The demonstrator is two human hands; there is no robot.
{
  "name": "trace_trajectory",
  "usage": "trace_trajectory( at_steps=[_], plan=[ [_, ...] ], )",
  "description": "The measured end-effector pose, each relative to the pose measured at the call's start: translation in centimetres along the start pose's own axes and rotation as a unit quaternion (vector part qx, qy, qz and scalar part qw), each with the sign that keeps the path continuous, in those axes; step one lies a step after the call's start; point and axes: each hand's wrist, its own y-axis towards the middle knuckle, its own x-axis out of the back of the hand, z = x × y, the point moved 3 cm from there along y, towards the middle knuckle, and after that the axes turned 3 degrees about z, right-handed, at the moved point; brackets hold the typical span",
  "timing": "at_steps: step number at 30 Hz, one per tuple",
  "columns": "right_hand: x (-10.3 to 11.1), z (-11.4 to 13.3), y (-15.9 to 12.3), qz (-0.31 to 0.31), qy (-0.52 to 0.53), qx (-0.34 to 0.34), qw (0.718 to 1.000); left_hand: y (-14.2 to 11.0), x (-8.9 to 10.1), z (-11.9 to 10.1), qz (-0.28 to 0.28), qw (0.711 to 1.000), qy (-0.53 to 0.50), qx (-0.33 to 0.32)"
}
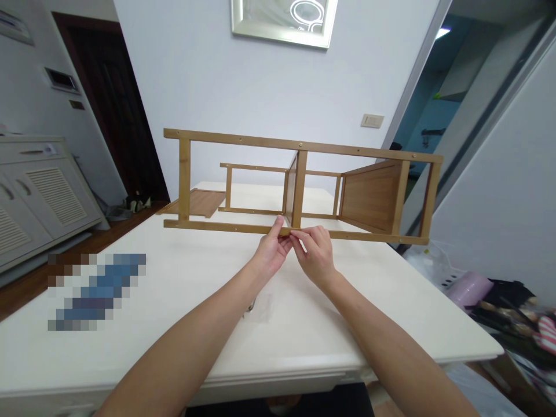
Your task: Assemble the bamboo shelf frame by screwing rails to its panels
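A light-brown wooden shelf frame (185, 179) lies on its side across the white table (182, 324). One board (371, 197) sits between its side frames at the right, and another stands edge-on at the middle crossbar (299, 188). My left hand (270, 252) grips the near lower rail just left of that crossbar, thumb on top and fingers curled below. Close beside it, my right hand (317, 255) pinches at the rail by the crossbar's foot. Whatever sits between its fingertips is too small or hidden to make out.
A loose wooden panel (202, 201) lies behind the frame's left end. By my left forearm are a clear plastic bag (263, 308) and small metal parts (249, 308). A pixelated blue patch (104, 289) covers something on the left. Piled items (499, 307) stand beyond the right edge.
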Motion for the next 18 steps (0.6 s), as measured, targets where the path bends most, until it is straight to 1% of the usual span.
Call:
trace_trajectory(
  at_steps=[10, 14, 18],
  plan=[
    [-0.03, -0.2, -0.01, 0.007, -0.002, -0.001, 1.0, -0.23, -0.1, 0.02, 0.003, 1.0, 0.006, 0.009],
    [-0.12, -0.35, -0.19, 0.001, 0.009, -0.005, 1.0, -0.22, -0.1, -0.03, 0.014, 1.0, 0.02, 0.007],
    [-0.08, -0.4, -0.2, -0.011, -0.001, -0.017, 1.0, -0.29, -0.09, -0.07, 0.011, 1.0, 0.023, 0.013]
  ],
)
